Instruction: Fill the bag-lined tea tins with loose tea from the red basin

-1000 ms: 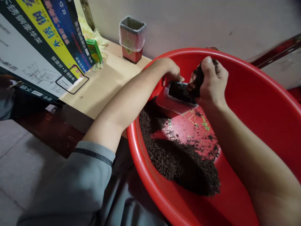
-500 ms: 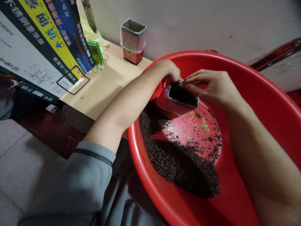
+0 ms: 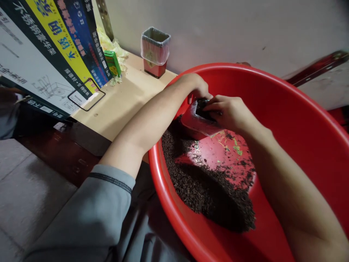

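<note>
A tin lined with a clear plastic bag [image 3: 196, 125] stands inside the red plastic tub [image 3: 300, 120], the bag folded down over its sides. My left hand [image 3: 199, 89] is curled closed at the tin's far rim, gripping the bag's edge there; its fingertips are partly hidden. Over the near right of the opening, my right hand [image 3: 231, 112] has its fingers bent together and dipping into the mouth. What those fingers hold, if anything, is out of sight. Dark loose bits like dry tea leaves [image 3: 196, 189] are heaped along the tub's near left side.
A second bag-lined tin [image 3: 155, 54] stands on the wooden board [image 3: 122, 105] against the wall. Printed cardboard boxes [image 3: 54, 54], a small green packet [image 3: 112, 62] and a wire loop [image 3: 86, 95] are at the left. Yellowish scraps [image 3: 237, 147] lie on the tub floor.
My right hand has moved left and slightly down, from the tin's far right rim to over its opening, fingers now reaching in. My left hand stays at the rim.
</note>
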Demonstrator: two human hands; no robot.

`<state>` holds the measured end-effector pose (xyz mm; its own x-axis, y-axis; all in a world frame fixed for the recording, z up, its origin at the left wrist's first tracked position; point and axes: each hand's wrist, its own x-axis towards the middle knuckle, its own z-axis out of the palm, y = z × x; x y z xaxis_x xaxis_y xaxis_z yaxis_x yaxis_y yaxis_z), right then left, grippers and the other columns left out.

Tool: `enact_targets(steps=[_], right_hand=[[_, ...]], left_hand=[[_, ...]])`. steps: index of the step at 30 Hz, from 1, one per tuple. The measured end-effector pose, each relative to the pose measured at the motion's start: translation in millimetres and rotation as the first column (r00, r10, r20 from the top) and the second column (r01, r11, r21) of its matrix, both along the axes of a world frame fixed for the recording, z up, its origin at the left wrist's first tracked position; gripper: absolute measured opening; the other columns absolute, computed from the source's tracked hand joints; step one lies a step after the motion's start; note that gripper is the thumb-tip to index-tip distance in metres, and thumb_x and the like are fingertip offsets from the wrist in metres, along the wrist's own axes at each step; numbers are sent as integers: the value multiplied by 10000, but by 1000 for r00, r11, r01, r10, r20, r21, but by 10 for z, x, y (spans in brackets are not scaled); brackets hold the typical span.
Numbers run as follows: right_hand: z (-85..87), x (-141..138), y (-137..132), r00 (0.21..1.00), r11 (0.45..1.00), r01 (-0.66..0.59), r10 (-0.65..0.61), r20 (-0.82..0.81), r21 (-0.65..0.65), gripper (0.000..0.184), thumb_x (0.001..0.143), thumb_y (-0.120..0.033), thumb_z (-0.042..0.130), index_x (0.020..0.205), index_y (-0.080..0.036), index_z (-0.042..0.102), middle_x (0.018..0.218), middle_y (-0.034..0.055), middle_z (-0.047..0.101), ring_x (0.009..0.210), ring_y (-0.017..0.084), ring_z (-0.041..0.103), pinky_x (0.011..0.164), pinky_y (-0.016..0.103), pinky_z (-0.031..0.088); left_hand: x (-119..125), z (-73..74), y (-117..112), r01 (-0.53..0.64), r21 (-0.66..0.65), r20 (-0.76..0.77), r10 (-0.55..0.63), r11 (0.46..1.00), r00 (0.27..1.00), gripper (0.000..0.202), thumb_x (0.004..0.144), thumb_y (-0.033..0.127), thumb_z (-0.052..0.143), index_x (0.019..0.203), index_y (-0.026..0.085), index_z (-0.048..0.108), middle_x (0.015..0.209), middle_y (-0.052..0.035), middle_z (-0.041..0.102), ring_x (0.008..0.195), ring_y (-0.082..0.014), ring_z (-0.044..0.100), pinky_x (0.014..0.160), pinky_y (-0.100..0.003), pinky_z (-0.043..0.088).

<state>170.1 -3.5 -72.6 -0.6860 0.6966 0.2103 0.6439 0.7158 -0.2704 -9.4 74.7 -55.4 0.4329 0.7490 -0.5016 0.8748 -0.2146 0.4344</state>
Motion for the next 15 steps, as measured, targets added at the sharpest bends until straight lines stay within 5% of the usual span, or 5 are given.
enact_targets(steps=[3,7,15], right_hand=[[91,-13,-32,995,1000,-17,15,-98,-25,210,811,-166,605,891,-199,797,983,85,774,845,193,706,865,347,566],[193,26,-62,974,990,104,-81,-213,96,104,818,-200,674,835,-194,776,837,76,750,722,177,668,706,325,544],[-73,-84,-44,996,994,-77,80,-30,76,276,954,-352,559,981,-225,802,1114,121,731,955,249,677,874,408,558]], left_hand=[[-1,-3,3,-28,-26,-13,27,999,1000,584,837,541,637,1300,193,713,1140,-121,723,1180,-363,609,973,-434,488],[5,-8,17,-24,-36,-21,23,999,1000,579,853,543,616,1300,188,714,1156,-129,724,1136,-367,634,977,-461,488],[-16,25,-22,0,-19,0,0,1000,1000,517,827,441,647,1281,208,732,1134,-101,738,1164,-345,623,968,-425,499]])
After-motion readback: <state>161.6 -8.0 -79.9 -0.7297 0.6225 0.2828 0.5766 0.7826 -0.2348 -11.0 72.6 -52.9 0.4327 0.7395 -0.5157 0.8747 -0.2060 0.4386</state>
